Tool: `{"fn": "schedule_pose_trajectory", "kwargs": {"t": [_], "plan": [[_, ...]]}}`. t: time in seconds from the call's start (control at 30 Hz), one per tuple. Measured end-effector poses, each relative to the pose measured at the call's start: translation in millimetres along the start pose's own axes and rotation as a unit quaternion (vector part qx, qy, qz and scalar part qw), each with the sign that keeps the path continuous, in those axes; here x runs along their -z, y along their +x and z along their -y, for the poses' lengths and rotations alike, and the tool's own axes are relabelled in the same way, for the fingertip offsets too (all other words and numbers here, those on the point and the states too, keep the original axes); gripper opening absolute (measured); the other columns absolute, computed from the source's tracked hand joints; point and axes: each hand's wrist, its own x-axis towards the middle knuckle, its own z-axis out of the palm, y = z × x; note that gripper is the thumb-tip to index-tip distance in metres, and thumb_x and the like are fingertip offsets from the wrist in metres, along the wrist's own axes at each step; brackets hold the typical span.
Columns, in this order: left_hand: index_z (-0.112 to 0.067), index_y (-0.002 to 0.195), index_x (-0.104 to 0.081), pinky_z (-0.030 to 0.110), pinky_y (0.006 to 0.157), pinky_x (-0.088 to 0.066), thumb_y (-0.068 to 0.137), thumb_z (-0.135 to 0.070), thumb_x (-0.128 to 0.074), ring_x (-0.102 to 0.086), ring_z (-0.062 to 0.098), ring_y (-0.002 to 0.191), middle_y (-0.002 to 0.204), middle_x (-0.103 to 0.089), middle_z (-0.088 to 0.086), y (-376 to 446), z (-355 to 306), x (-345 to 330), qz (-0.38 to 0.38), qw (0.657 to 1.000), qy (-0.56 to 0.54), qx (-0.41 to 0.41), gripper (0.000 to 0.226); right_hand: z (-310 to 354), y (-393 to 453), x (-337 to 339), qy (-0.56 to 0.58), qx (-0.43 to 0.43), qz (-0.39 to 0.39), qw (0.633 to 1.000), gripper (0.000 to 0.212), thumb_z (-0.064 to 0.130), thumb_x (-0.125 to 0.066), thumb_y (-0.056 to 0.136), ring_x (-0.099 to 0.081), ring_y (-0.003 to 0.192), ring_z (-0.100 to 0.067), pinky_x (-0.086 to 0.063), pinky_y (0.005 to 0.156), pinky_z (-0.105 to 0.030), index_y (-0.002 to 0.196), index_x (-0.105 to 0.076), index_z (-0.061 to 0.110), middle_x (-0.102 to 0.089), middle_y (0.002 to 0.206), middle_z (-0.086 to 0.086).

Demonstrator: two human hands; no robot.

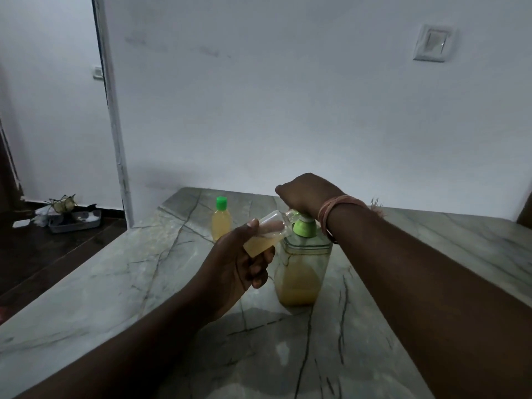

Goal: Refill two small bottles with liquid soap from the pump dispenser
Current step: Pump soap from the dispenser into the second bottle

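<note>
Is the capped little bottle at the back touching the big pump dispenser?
Apart. The head view shows the capped bottle standing alone farther back, with bare countertop and the left hand between it and the pump dispenser.

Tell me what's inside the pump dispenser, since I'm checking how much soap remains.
Yellowish liquid soap fills roughly the lower half of the clear pump dispenser. The right hand covers its pump head, so the spout is hidden.
</note>
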Motion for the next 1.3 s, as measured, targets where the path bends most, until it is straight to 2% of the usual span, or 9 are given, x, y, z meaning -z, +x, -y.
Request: {"fn": "schedule_pose_trajectory", "kwargs": {"t": [0.1,0.23,0.53,0.6,0.73,0.83,1.07,1.2,1.3], "plan": [[-0.013,0.125,-0.071,0.024,0.049,-0.042,0.097,-0.044,-0.053,-0.043,0.010,0.057,0.079,-0.056,0.007,0,0,0,0.008,1.000,0.006,0.004,0.046,4,1,5,-0.029,0.004,0.003,1.000,0.027,0.033,-0.052,0.090,-0.056,0.062,-0.016,-0.036,0.051,-0.025,0.072,-0.060,0.015,-0.064,0.079,-0.003],[-0.014,0.122,-0.073,0.024,0.049,-0.043,0.097,-0.046,-0.056,-0.045,0.009,0.057,0.079,-0.058,0.007,2,2,4,0.009,1.000,0.009,-0.001,0.044,-2,2,-3,0.050,0.009,-0.041,0.998,0.033,0.038,-0.050,0.083,-0.063,0.071,-0.022,-0.042,0.058,-0.028,0.077,-0.071,0.013,-0.072,0.083,-0.004],[-0.013,0.127,-0.070,0.024,0.050,-0.043,0.100,-0.045,-0.053,-0.045,0.009,0.058,0.080,-0.057,0.007,-1,2,2,0.013,1.000,0.013,-0.005,0.045,3,-2,1,-0.006,-0.005,0.000,1.000,0.027,0.032,-0.052,0.090,-0.053,0.064,-0.016,-0.033,0.052,-0.027,0.071,-0.058,0.015,-0.059,0.075,-0.002],[-0.013,0.128,-0.069,0.024,0.050,-0.043,0.099,-0.045,-0.053,-0.046,0.009,0.057,0.080,-0.057,0.006,-1,1,3,0.015,1.000,0.010,0.000,0.046,4,-3,2,-0.020,0.004,-0.003,1.000,0.027,0.033,-0.052,0.090,-0.056,0.065,-0.017,-0.037,0.053,-0.027,0.072,-0.060,0.014,-0.063,0.078,-0.003],[-0.015,0.122,-0.073,0.024,0.049,-0.043,0.100,-0.043,-0.054,-0.046,0.009,0.056,0.079,-0.058,0.007,1,2,3,0.014,1.000,-0.003,0.000,0.041,-3,-2,-4,0.063,0.010,-0.034,0.997,0.034,0.037,-0.050,0.085,-0.063,0.072,-0.022,-0.041,0.058,-0.028,0.080,-0.072,0.011,-0.072,0.085,-0.005],[-0.018,0.117,-0.076,0.024,0.049,-0.043,0.101,-0.043,-0.052,-0.046,0.009,0.056,0.079,-0.057,0.007,1,2,3,0.015,1.000,-0.004,-0.001,0.038,-4,-3,-2,0.064,-0.007,-0.011,0.998,0.029,0.033,-0.051,0.084,-0.060,0.069,-0.021,-0.037,0.055,-0.028,0.080,-0.070,0.011,-0.071,0.085,-0.005],[-0.012,0.131,-0.067,0.024,0.050,-0.042,0.100,-0.045,-0.054,-0.045,0.010,0.058,0.080,-0.056,0.007,-2,0,0,0.011,1.000,0.005,-0.001,0.047,5,-3,8,-0.007,-0.001,0.021,1.000,0.025,0.032,-0.053,0.090,-0.058,0.066,-0.018,-0.042,0.059,-0.027,0.084,-0.070,0.014,-0.073,0.096,-0.006],[-0.016,0.124,-0.072,0.024,0.049,-0.044,0.100,-0.045,-0.055,-0.047,0.009,0.057,0.080,-0.058,0.006,1,1,4,0.013,1.000,0.001,-0.001,0.041,-1,0,-1,0.051,-0.010,-0.015,0.999,0.032,0.035,-0.050,0.085,-0.062,0.072,-0.022,-0.042,0.059,-0.028,0.085,-0.072,0.011,-0.074,0.092,-0.005],[-0.014,0.125,-0.071,0.024,0.049,-0.044,0.102,-0.044,-0.052,-0.048,0.009,0.057,0.079,-0.058,0.007,1,3,4,0.016,1.000,0.001,-0.002,0.042,-3,-1,-3,0.053,-0.027,0.003,0.998,0.026,0.032,-0.050,0.087,-0.058,0.070,-0.019,-0.036,0.055,-0.027,0.081,-0.067,0.013,-0.070,0.094,-0.006]]}}
